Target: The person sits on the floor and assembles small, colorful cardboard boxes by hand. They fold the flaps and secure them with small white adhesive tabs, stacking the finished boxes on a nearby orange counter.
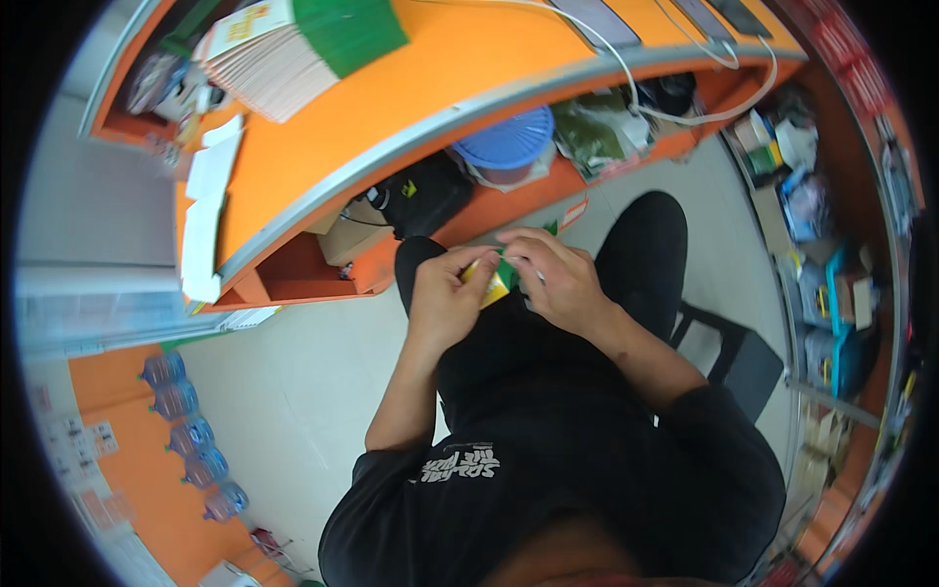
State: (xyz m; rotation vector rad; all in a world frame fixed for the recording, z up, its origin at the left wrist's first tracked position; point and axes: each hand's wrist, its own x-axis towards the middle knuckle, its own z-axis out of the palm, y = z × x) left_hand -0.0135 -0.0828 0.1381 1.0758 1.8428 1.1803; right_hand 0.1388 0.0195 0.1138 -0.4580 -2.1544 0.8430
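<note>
Over my lap, both hands meet at a small yellow-and-green piece of printed paper or card (pixel 496 287). My left hand (pixel 445 296) pinches its yellow side between thumb and fingers. At its green upper edge my right hand (pixel 559 281) is closed, fingertips together, with a thin pale strand or edge showing between the two hands. Fingers cover much of the piece, so its full shape is hidden. On the orange desk (pixel 440 59) ahead lies a fanned stack of white-and-green printed folders or cards (pixel 279 73), apart from my hands.
Phones (pixel 599 22) with white cables lie along the desk's far right. Beneath are a blue-lidded tub (pixel 506 137), a black bag (pixel 425 196) and plastic bags. Large water bottles (pixel 186 435) line the left wall. A black stool (pixel 748 367) and loaded shelves (pixel 827 293) stand right.
</note>
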